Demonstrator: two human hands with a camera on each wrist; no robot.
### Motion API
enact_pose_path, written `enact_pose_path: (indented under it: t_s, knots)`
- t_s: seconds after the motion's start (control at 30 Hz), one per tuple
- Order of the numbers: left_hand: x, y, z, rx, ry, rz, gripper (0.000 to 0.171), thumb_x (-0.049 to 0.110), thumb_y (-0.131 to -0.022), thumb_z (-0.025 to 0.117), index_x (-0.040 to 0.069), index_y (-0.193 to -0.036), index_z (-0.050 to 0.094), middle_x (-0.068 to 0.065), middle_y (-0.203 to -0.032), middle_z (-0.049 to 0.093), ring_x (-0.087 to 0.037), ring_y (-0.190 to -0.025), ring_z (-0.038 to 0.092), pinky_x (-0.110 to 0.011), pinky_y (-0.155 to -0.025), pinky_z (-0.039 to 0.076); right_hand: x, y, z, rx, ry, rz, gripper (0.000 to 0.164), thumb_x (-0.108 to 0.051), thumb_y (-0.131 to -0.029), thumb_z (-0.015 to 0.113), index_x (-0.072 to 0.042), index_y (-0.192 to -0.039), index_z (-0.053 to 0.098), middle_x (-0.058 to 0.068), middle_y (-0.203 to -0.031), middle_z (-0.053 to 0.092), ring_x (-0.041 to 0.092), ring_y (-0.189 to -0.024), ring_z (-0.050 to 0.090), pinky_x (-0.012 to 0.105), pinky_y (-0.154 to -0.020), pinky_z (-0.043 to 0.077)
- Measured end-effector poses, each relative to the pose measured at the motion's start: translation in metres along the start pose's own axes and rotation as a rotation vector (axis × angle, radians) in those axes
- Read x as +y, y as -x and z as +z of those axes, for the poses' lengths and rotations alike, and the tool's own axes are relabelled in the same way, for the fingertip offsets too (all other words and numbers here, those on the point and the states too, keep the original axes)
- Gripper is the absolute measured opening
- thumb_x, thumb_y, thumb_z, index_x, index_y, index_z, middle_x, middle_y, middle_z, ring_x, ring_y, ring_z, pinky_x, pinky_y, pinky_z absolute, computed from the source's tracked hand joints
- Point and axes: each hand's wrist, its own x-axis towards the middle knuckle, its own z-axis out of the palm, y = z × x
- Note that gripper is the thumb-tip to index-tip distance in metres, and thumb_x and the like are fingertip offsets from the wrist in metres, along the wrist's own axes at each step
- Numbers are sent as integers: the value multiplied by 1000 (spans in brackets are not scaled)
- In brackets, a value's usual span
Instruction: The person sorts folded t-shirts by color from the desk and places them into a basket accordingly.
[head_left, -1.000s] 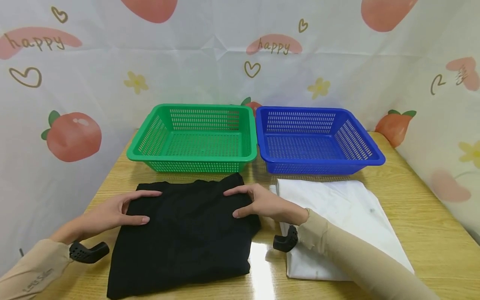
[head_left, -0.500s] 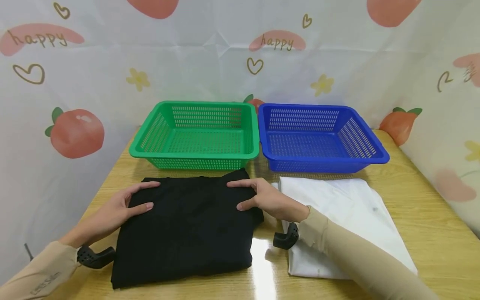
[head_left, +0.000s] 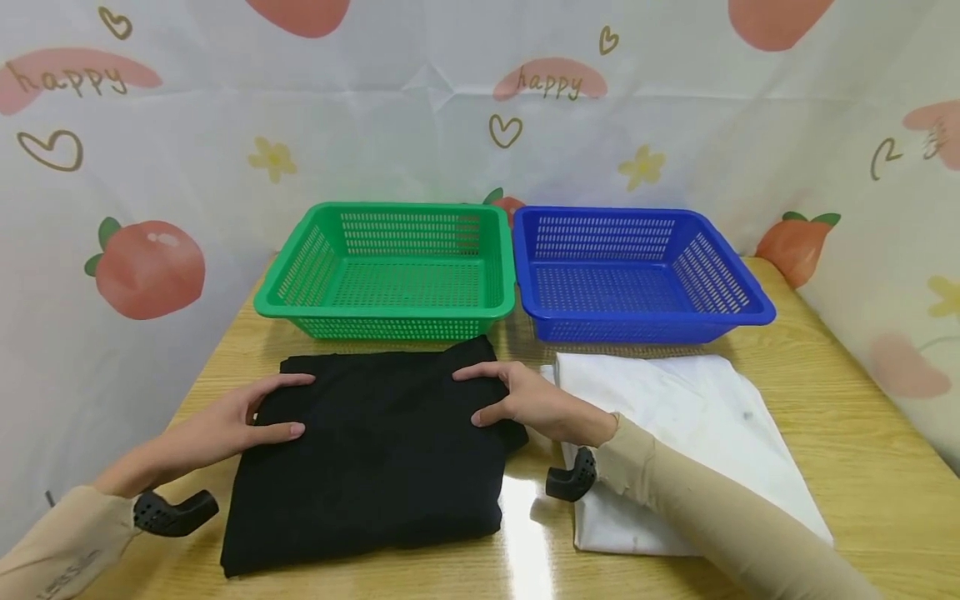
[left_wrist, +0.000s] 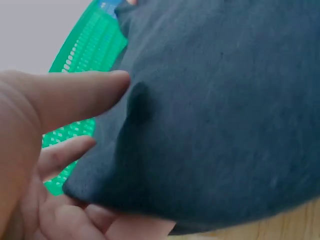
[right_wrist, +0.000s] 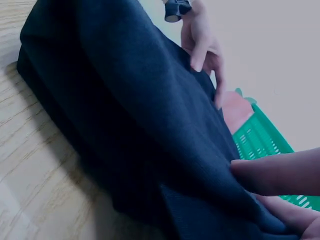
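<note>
Since half a second ago little has changed: my left hand (head_left: 225, 417) has slid slightly down the left edge of the folded black garment (head_left: 375, 450), which lies at centre frame before the green basket (head_left: 390, 312). My right hand (head_left: 525, 400) stays at its upper right corner. Both hands pinch the cloth, thumb on top, fingers tucked beneath. The fingers underneath are hidden in the head view. The white cloth (head_left: 697, 417) at right is partly covered by my right sleeve.
</note>
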Motion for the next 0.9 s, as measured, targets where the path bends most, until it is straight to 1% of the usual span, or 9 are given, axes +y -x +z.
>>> enact_pose_path:
  t_s: [0.1,0.13,0.3,0.4,0.5,0.6,0.67,0.83,0.9]
  knots:
    - [0,0,4,69,-103,19,70,32,-92,72,15,-151,37,-19,-143,43,-38,-122,49,-38,-82,53,-1,-1,1,-11,23,7,59,5,-84,73,-14,-137,58,14,-120,61,28,-97,67,37,-83,54]
    - [-1,-1,5,102,-138,20,69,35,-91,72,16,-150,39,-17,-140,45,-37,-116,52,-38,-80,53,0,-1,0,-9,34,6,58,5,-84,73,-14,-137,59,14,-120,60,28,-97,67,37,-83,54]
    - [-3,-1,12,248,-268,61,62,37,-92,71,17,-146,48,-19,-140,47,-40,-112,54,-47,-79,50,0,-1,-2,10,104,-10,55,2,-84,74,-16,-134,61,11,-121,60,25,-99,66,36,-83,54]
    - [-4,2,14,280,-274,69,59,35,-92,71,17,-144,50,-22,-144,43,-46,-121,48,-57,-87,47,0,0,-4,8,114,-17,53,2,-85,73,-15,-134,61,11,-121,60,25,-100,65,36,-83,53]
    - [-4,4,15,303,-296,65,57,37,-92,71,18,-142,53,-23,-144,44,-48,-121,48,-62,-90,44,0,1,-4,15,128,-14,52,2,-86,72,-15,-134,62,11,-119,62,25,-99,65,36,-83,53]
    - [-3,4,16,331,-317,62,55,38,-92,71,19,-141,55,-19,-134,54,-40,-107,58,-50,-80,50,-2,1,-3,52,203,-20,49,0,-86,72,-15,-132,64,8,-116,63,22,-100,64,35,-83,53]
    - [-2,3,17,354,-317,59,53,37,-92,71,20,-139,57,-16,-112,64,-31,-93,61,-39,-70,49,-3,2,-2,84,272,-30,45,-2,-86,72,-15,-129,66,6,-116,63,20,-102,62,35,-83,52]
    - [2,4,19,416,-256,74,49,32,-92,72,22,-138,59,-15,-106,66,-34,-96,65,-44,-75,54,-5,3,2,162,422,-76,39,-5,-86,73,-19,-123,71,2,-122,62,19,-117,52,36,-88,48]
    - [3,4,19,431,-231,78,49,31,-92,72,21,-138,59,-15,-124,62,-39,-108,62,-50,-81,53,-6,2,2,179,431,-106,39,-5,-86,74,-20,-121,72,1,-124,62,19,-121,50,36,-89,48]
